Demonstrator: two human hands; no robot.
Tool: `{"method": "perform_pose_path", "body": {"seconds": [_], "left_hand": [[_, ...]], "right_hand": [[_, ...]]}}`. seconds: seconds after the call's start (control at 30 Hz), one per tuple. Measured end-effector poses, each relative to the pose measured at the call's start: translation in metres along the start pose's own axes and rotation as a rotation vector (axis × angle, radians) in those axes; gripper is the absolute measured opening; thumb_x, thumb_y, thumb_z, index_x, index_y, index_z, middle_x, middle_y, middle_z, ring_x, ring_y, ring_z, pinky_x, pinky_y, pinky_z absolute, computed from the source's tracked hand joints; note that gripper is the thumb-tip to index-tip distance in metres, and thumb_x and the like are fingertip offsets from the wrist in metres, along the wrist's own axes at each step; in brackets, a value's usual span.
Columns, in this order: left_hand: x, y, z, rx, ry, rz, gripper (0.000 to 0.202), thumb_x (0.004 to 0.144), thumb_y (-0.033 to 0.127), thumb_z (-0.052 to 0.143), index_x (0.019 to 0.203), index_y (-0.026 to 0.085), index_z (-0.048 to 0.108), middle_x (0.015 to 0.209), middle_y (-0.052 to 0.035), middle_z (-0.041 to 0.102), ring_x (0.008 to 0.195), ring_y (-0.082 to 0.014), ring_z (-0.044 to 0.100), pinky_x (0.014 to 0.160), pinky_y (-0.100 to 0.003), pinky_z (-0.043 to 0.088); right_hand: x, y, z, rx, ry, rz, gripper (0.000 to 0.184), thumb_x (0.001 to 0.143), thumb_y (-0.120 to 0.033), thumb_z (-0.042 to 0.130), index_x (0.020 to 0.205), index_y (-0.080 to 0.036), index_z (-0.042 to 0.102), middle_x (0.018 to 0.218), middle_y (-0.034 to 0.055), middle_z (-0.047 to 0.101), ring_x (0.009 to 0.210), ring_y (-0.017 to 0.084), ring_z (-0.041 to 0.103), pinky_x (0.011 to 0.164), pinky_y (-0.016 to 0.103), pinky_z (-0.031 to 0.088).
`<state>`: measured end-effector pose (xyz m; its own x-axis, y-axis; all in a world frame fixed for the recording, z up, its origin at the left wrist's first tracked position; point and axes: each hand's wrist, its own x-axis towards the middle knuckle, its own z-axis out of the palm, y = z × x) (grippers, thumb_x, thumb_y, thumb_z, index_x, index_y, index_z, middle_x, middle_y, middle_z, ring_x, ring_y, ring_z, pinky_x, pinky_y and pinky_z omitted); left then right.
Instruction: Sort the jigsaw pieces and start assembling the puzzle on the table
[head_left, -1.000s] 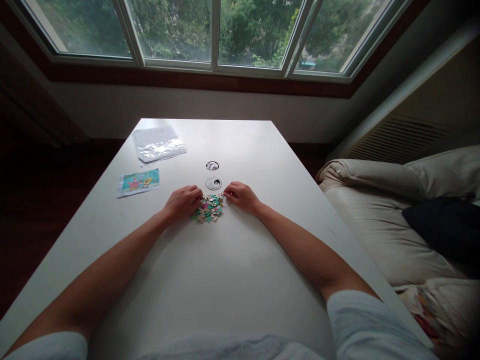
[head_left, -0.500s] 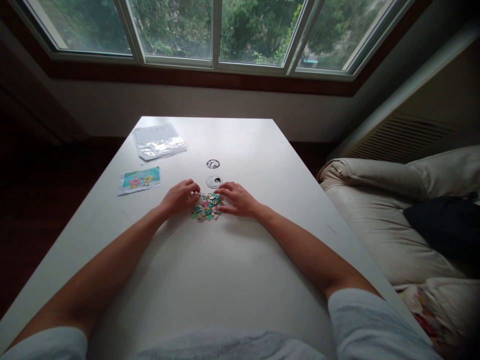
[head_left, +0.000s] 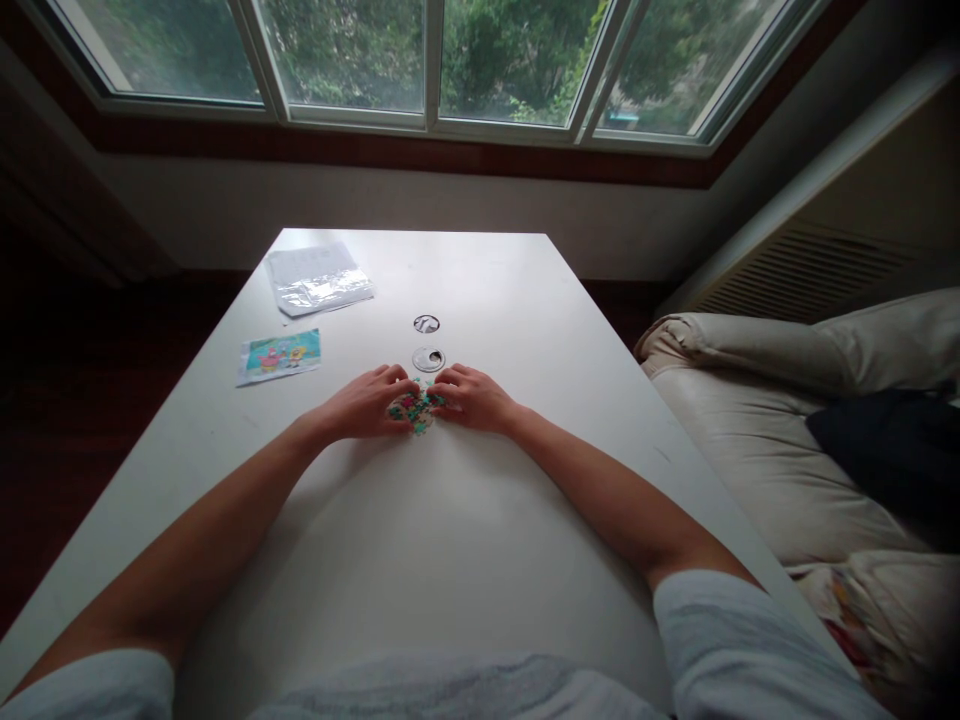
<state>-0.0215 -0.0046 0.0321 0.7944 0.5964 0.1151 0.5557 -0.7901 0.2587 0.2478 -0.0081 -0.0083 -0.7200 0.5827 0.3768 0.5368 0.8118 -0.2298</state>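
Observation:
A small heap of jigsaw puzzle pieces [head_left: 420,408], green, tan and pink, lies on the white table [head_left: 450,560]. My left hand [head_left: 375,402] curls round the heap's left side, its fingers bent over the far edge and the thumb at the near edge. From the right, my right hand [head_left: 476,400] presses in with bent fingers on the pieces. Both hands cover parts of the heap, so which single pieces they touch is hidden. Left of the hands lies a picture sheet [head_left: 281,355] with colourful cartoon figures on turquoise.
A clear plastic sleeve with papers [head_left: 319,278] lies at the table's far left. Two round grommets [head_left: 428,359] are set into the table beyond the heap. A cream sofa [head_left: 735,430] with a dark cloth [head_left: 892,460] stands at the right, and a window [head_left: 427,60] is ahead.
My hands have closed in on the heap from both sides, the left one moving right. The pieces are squeezed into a narrower pile and more of them are covered.

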Motion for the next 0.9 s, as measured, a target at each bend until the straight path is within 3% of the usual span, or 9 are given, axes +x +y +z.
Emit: {"method": "perform_pose_path", "body": {"seconds": [0.13, 0.43, 0.9], "left_hand": [[0.001, 0.000, 0.005, -0.010, 0.016, -0.024, 0.034, 0.091, 0.043, 0.063, 0.120, 0.028, 0.064, 0.110, -0.0072, 0.061, 0.095, -0.0225, 0.061, 0.081, -0.032, 0.048], [0.004, -0.004, 0.015, -0.104, 0.069, -0.050, 0.024, 0.095, 0.042, 0.057, 0.110, 0.027, 0.068, 0.100, -0.0034, 0.063, 0.079, -0.0168, 0.061, 0.071, -0.026, 0.044], [0.007, -0.008, 0.022, -0.302, 0.168, -0.065, 0.024, 0.095, 0.023, 0.050, 0.108, 0.022, 0.071, 0.099, -0.0035, 0.071, 0.078, -0.0140, 0.063, 0.075, -0.024, 0.046]], "right_hand": [[0.000, -0.002, -0.002, -0.020, -0.007, -0.020, 0.022, 0.099, -0.039, 0.056, 0.112, -0.026, 0.068, 0.107, 0.0093, 0.067, 0.098, 0.023, 0.057, 0.087, 0.036, 0.047], [0.001, -0.002, -0.005, 0.036, 0.022, 0.014, 0.014, 0.099, -0.029, 0.056, 0.100, -0.024, 0.069, 0.094, 0.0077, 0.067, 0.089, 0.021, 0.057, 0.080, 0.032, 0.045], [-0.003, 0.006, 0.003, 0.284, 0.169, 0.101, 0.017, 0.090, -0.013, 0.057, 0.099, -0.020, 0.068, 0.089, 0.0040, 0.068, 0.079, 0.014, 0.060, 0.074, 0.025, 0.047]]}}
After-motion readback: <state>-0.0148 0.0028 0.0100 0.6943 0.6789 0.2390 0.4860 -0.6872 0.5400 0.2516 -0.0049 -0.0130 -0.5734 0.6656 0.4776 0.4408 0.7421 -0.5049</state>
